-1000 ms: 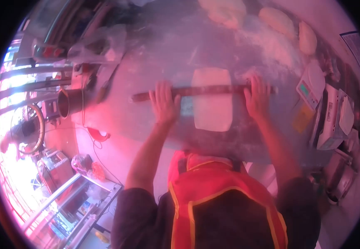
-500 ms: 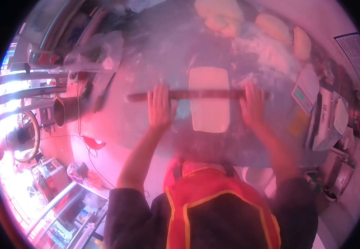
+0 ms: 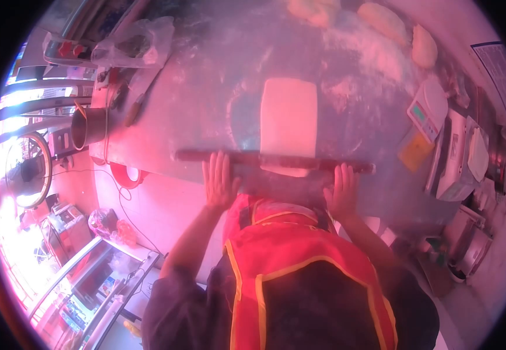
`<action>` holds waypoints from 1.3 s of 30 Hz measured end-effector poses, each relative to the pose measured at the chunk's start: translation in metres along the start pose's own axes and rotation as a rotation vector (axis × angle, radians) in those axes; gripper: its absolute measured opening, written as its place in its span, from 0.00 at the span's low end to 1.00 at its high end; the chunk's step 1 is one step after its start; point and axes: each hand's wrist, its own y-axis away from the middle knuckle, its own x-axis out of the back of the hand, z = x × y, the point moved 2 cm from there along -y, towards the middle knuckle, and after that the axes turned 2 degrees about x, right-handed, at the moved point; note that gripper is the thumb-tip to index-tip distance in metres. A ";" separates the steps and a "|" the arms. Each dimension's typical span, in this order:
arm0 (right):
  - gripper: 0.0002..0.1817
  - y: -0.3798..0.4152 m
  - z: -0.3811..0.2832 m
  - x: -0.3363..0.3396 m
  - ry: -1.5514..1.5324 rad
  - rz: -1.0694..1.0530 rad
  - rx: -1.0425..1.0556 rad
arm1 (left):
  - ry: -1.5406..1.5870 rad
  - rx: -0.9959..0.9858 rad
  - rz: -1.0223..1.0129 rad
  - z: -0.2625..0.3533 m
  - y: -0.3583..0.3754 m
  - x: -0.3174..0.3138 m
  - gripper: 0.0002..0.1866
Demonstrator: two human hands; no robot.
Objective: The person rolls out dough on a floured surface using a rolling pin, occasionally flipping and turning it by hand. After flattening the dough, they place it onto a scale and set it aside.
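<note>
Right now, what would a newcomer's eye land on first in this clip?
The pale rectangular dough sheet at the middle of the floured table, with a long dark rolling pin across its near edge. The left hand and right hand press flat on the pin. Dough lumps lie far right.

Open floured worktop beyond the rolling pin; clutter along both ends.

The rolling pin (image 3: 273, 161) lies across the near edge of the table (image 3: 206, 93), over the near end of the dough sheet (image 3: 288, 125). Bare tabletop lies on either side of the sheet. Left stand a metal pot (image 3: 85, 128) and a plastic bag (image 3: 133, 46); right, a scale (image 3: 428, 111); dough lumps (image 3: 422, 46) line the far edge.
</note>
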 end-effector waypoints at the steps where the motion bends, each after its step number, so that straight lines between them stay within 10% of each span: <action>1: 0.38 -0.007 0.001 0.000 0.023 0.028 -0.003 | -0.017 -0.021 0.038 -0.002 -0.006 -0.002 0.38; 8: 0.30 -0.221 0.074 0.007 0.322 0.249 -0.095 | -0.295 -0.182 0.361 -0.016 -0.244 -0.006 0.28; 13: 0.29 -0.175 0.060 0.001 0.160 0.266 -0.058 | -0.056 -0.095 0.060 -0.020 -0.183 -0.019 0.35; 21: 0.29 -0.312 0.111 0.016 0.325 0.316 -0.129 | -0.150 -0.088 0.298 -0.018 -0.352 -0.023 0.29; 28: 0.32 -0.121 0.027 0.028 0.003 0.003 -0.084 | 0.050 -0.138 0.149 -0.029 -0.142 0.001 0.30; 39: 0.28 -0.059 0.075 -0.005 0.077 0.003 0.154 | 0.083 -0.273 0.151 -0.028 -0.049 -0.014 0.13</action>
